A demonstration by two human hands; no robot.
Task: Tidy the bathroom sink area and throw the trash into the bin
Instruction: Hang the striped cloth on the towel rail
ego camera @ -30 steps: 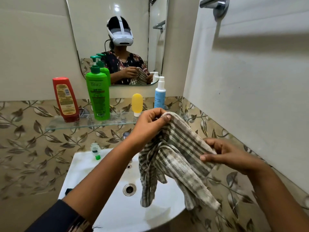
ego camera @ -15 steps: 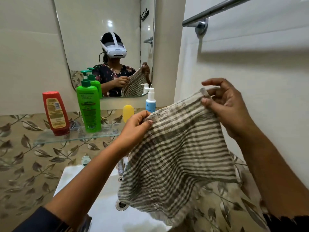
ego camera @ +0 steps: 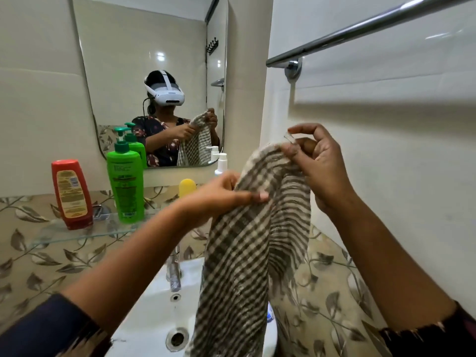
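A grey and cream striped towel [ego camera: 247, 243] hangs folded lengthwise over the white sink [ego camera: 152, 300]. My left hand [ego camera: 219, 194] pinches its near edge a little below the top. My right hand [ego camera: 316, 166] pinches the towel's top corner, held higher and close to the right wall. The towel's lower end drops out of view at the bottom and hides part of the basin. A chrome towel rail [ego camera: 360, 27] runs along the right wall above my hands.
A glass shelf [ego camera: 85, 233] on the left carries a red bottle [ego camera: 70, 194], a green pump bottle [ego camera: 126, 181], a yellow tube [ego camera: 187, 188] and a white-capped spray bottle [ego camera: 221, 161]. The tap [ego camera: 173, 271] stands behind the drain [ego camera: 177, 338]. A mirror [ego camera: 144, 60] faces me.
The towel, spread wide between my hands half a second ago, is now folded narrow. My left hand has moved right toward my right hand. The view has tilted upward.
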